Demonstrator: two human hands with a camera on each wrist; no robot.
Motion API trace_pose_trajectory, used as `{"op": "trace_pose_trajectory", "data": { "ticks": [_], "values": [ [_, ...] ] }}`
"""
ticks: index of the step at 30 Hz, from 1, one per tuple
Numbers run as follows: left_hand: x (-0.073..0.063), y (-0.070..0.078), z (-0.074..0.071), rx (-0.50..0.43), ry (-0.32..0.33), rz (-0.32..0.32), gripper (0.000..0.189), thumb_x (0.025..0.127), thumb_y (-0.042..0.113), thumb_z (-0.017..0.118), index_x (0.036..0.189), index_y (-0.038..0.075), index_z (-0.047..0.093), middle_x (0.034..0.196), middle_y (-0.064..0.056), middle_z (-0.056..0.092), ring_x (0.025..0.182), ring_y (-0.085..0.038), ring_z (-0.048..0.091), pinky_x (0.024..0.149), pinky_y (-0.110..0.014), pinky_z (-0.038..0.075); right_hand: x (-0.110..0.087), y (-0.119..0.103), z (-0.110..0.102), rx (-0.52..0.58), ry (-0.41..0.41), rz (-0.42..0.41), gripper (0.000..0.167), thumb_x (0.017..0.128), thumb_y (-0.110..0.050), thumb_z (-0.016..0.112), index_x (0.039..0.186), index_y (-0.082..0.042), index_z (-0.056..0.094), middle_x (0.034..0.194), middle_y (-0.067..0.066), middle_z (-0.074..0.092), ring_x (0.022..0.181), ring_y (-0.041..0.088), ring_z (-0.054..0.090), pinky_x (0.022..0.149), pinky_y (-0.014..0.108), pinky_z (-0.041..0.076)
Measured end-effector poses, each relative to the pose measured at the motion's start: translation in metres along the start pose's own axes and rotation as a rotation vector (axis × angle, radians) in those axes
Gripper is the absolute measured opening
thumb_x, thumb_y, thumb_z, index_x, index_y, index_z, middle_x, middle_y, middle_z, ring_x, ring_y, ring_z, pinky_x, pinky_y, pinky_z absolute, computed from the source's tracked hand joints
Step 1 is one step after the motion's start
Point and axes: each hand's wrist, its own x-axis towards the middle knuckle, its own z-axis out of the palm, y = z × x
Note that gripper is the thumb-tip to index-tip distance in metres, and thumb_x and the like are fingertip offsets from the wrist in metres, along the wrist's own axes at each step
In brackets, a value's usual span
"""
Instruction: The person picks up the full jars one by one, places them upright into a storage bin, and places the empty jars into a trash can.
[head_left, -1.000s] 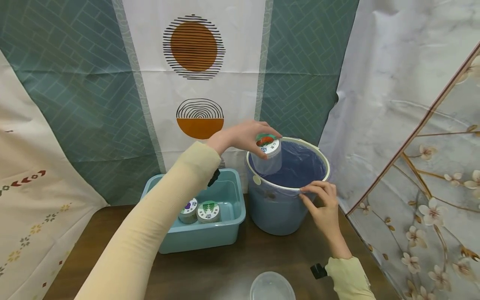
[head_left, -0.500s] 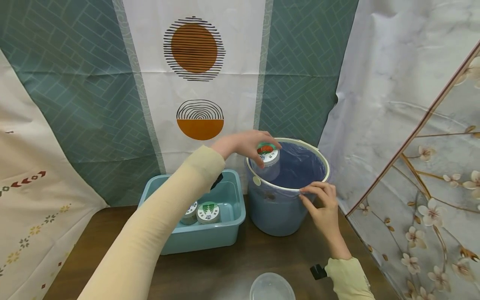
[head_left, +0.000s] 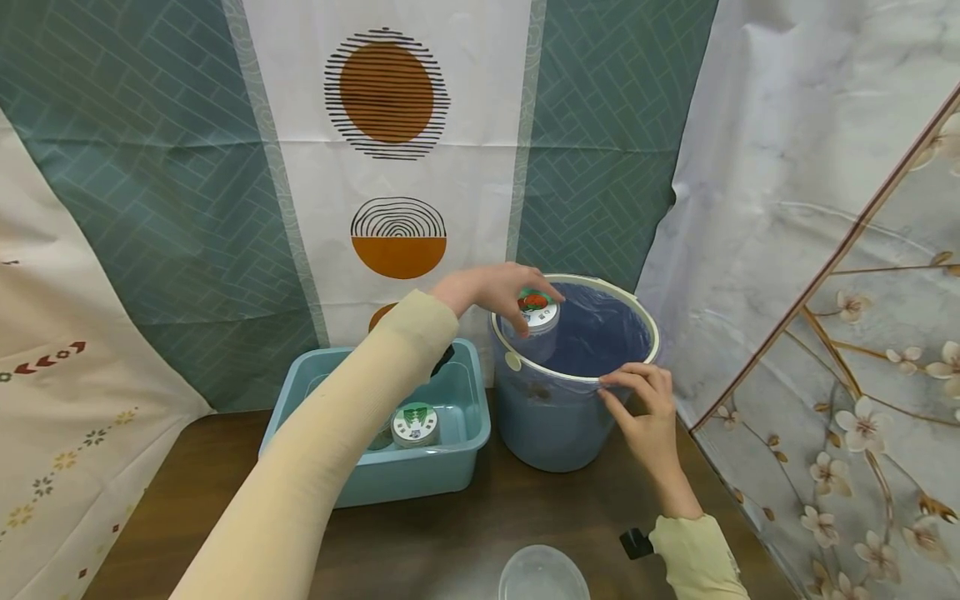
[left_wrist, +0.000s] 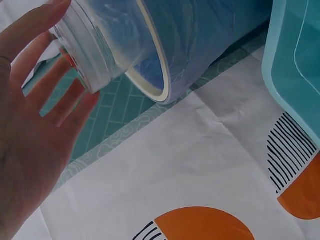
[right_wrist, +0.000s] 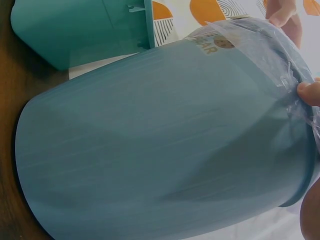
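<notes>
My left hand [head_left: 491, 287] holds a clear plastic jar [head_left: 543, 325] by its lid, just inside the left side of a blue trash bin [head_left: 555, 429]. The lid carries a green and white label with a red picture. In the left wrist view, thumb and fingers are spread around the lid of the jar [left_wrist: 95, 45], whose body points into the bin's mouth. My right hand [head_left: 654, 412] pinches the bin's pale rim [head_left: 651, 321] at the front right, over the thin plastic liner [right_wrist: 272, 50]. The jar's lower part shows only faintly against the liner.
Left of the bin stands a light blue plastic tub [head_left: 408, 485]. Inside it is a jar with a green-pictured lid [head_left: 415, 425], and another jar [head_left: 381, 438] mostly hidden by my left sleeve. A translucent round plastic piece [head_left: 543, 575] lies on the dark wooden table [head_left: 420, 550] near the front.
My left hand has come down with the jar, which now sits lower within the bin's opening. Over the last half second it shifts only slightly. My right hand stays at the rim.
</notes>
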Motion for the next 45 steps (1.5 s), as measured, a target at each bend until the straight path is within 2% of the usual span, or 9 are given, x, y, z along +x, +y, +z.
{"op": "trace_pose_trajectory", "data": {
  "ticks": [4, 9, 17, 24, 28, 37, 41, 45],
  "values": [
    [0.000, 0.001, 0.001, 0.004, -0.006, -0.003, 0.071, 0.085, 0.026, 0.078, 0.148, 0.035, 0.045, 0.163, -0.004, 0.029, 0.150, -0.026, 0.027, 0.115, -0.043, 0.039, 0.000, 0.001, 0.000, 0.000, 0.001, 0.005, 0.032, 0.061, 0.024, 0.074, 0.087, 0.006, 0.071, 0.092, 0.024, 0.058, 0.094, 0.025, 0.045, 0.094, 0.019, 0.030],
    [0.000, 0.001, 0.001, -0.008, -0.007, -0.001, 0.071, 0.085, 0.026, 0.078, 0.148, 0.034, 0.045, 0.163, -0.003, 0.028, 0.153, -0.026, 0.022, 0.118, -0.045, 0.036, 0.000, 0.002, 0.000, 0.000, 0.003, 0.009, 0.033, 0.061, 0.024, 0.074, 0.088, 0.006, 0.071, 0.093, 0.024, 0.058, 0.094, 0.026, 0.045, 0.094, 0.020, 0.029],
    [-0.001, -0.002, 0.001, -0.014, 0.001, 0.017, 0.073, 0.084, 0.026, 0.079, 0.149, 0.032, 0.045, 0.161, -0.003, 0.032, 0.149, -0.026, 0.028, 0.116, -0.045, 0.037, 0.000, 0.001, 0.000, 0.005, -0.006, 0.013, 0.033, 0.061, 0.024, 0.074, 0.088, 0.006, 0.071, 0.093, 0.024, 0.058, 0.095, 0.025, 0.044, 0.095, 0.020, 0.029],
    [-0.004, -0.002, 0.003, -0.052, -0.009, -0.001, 0.085, 0.083, 0.032, 0.079, 0.154, 0.031, 0.034, 0.166, -0.006, 0.020, 0.155, -0.029, 0.013, 0.123, -0.053, 0.023, -0.001, 0.004, 0.001, 0.013, -0.004, 0.011, 0.033, 0.061, 0.024, 0.074, 0.088, 0.005, 0.072, 0.094, 0.024, 0.058, 0.097, 0.018, 0.045, 0.094, 0.020, 0.029],
    [-0.006, -0.003, 0.007, -0.079, -0.004, -0.003, 0.083, 0.084, 0.032, 0.079, 0.154, 0.033, 0.035, 0.166, -0.004, 0.018, 0.155, -0.027, 0.012, 0.123, -0.053, 0.024, -0.002, 0.005, 0.001, 0.015, -0.002, 0.009, 0.033, 0.060, 0.024, 0.074, 0.088, 0.005, 0.071, 0.093, 0.023, 0.058, 0.096, 0.018, 0.045, 0.093, 0.021, 0.029],
    [-0.020, -0.003, 0.023, -0.146, 0.083, 0.089, 0.081, 0.082, 0.027, 0.081, 0.152, 0.030, 0.040, 0.162, -0.003, 0.031, 0.149, -0.024, 0.027, 0.118, -0.049, 0.034, -0.001, 0.004, 0.001, 0.016, -0.014, 0.015, 0.033, 0.062, 0.024, 0.073, 0.088, 0.005, 0.071, 0.094, 0.024, 0.058, 0.095, 0.023, 0.044, 0.094, 0.020, 0.028],
    [-0.029, -0.001, 0.034, -0.163, 0.118, 0.127, 0.081, 0.081, 0.028, 0.082, 0.151, 0.029, 0.042, 0.160, -0.004, 0.033, 0.149, -0.025, 0.027, 0.118, -0.051, 0.034, -0.002, 0.006, 0.000, 0.011, -0.022, 0.008, 0.033, 0.062, 0.024, 0.074, 0.089, 0.005, 0.072, 0.094, 0.023, 0.058, 0.095, 0.022, 0.044, 0.094, 0.020, 0.028],
    [-0.039, 0.002, 0.045, -0.166, 0.143, 0.194, 0.080, 0.081, 0.029, 0.082, 0.150, 0.025, 0.043, 0.159, -0.006, 0.035, 0.149, -0.026, 0.028, 0.118, -0.050, 0.033, -0.001, 0.011, -0.002, -0.002, -0.044, -0.016, 0.035, 0.061, 0.024, 0.074, 0.090, 0.004, 0.072, 0.094, 0.024, 0.058, 0.094, 0.023, 0.046, 0.094, 0.021, 0.028]
  ]
}}
